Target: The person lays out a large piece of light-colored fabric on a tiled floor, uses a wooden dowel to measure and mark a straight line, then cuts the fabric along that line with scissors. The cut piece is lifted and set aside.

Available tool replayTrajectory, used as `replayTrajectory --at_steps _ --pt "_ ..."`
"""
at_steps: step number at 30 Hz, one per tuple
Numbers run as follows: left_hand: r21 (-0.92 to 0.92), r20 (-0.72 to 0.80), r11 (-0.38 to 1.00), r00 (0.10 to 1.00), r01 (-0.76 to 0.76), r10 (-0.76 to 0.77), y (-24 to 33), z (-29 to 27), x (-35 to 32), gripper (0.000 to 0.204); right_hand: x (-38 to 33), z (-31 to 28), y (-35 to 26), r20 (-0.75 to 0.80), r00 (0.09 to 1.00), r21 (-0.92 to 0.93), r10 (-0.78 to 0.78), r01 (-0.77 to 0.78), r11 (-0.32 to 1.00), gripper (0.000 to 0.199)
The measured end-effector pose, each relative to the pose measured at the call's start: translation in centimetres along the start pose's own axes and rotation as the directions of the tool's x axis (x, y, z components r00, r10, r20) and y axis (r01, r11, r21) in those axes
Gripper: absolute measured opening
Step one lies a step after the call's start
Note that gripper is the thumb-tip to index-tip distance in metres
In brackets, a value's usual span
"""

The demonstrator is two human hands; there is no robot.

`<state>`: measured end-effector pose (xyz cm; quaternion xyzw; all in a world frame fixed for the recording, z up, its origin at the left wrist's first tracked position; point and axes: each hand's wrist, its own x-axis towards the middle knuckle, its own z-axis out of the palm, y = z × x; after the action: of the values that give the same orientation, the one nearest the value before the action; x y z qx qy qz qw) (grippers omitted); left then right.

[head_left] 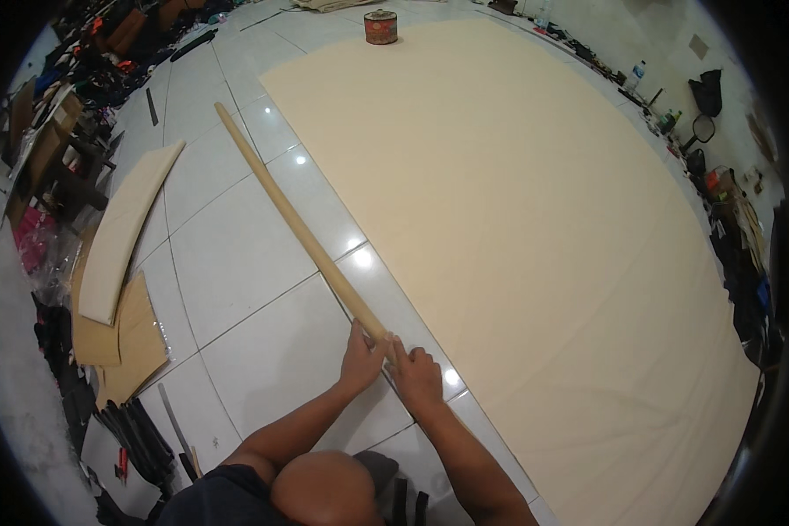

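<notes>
A long, narrow brown roll (pixel 300 224), looking like rolled paper or a cardboard tube, lies slantwise across the white floor tiles. It runs alongside the left edge of a large cream sheet (pixel 535 237) spread flat on the floor. My left hand (pixel 362 361) grips the roll's near end from the left, thumb laid along it. Close against it, my right hand (pixel 416 377) pinches the same end from the right. The two hands almost touch, and they hide the very tip of the roll.
A red-brown tin (pixel 380 28) weighs on the sheet's far edge. To the left, a folded cream piece (pixel 127 232) rests on brown card (pixel 140 337). Black strips (pixel 140 438) and a metal ruler (pixel 175 421) lie near my left. Clutter, with a bottle (pixel 636 76), lines the right wall.
</notes>
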<state>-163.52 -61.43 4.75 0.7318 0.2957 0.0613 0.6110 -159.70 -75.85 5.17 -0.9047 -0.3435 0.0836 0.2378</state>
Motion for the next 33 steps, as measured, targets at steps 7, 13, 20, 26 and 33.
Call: replayTrajectory --at_steps 7,13,20,26,33 --pt "0.336 -0.223 0.942 0.970 -0.015 0.096 -5.1 -2.1 4.5 0.096 -5.6 -8.4 6.9 0.394 0.916 0.124 -0.078 0.031 0.992 0.058" --pt "0.747 -0.331 0.659 0.807 -0.093 0.489 -7.4 -12.9 12.4 0.061 -23.0 -29.3 18.5 0.341 0.769 -0.631 0.540 -0.238 0.738 0.046" --pt "0.915 -0.071 0.382 0.879 -0.132 0.472 0.0 -11.1 10.6 0.062 -48.7 -30.6 21.3 -0.042 0.421 -0.493 0.906 -0.798 0.348 0.050" --pt "0.519 0.792 0.124 0.531 -0.846 0.303 11.2 0.9 6.5 0.058 -46.6 -16.9 23.7 -0.392 0.426 -0.106 0.816 -0.901 0.420 0.065" --pt "0.284 0.953 0.040 0.287 -0.958 0.102 15.1 18.5 -1.8 0.060 -45.3 -10.8 23.2 -0.389 0.264 -0.017 0.882 -0.960 0.280 0.074"
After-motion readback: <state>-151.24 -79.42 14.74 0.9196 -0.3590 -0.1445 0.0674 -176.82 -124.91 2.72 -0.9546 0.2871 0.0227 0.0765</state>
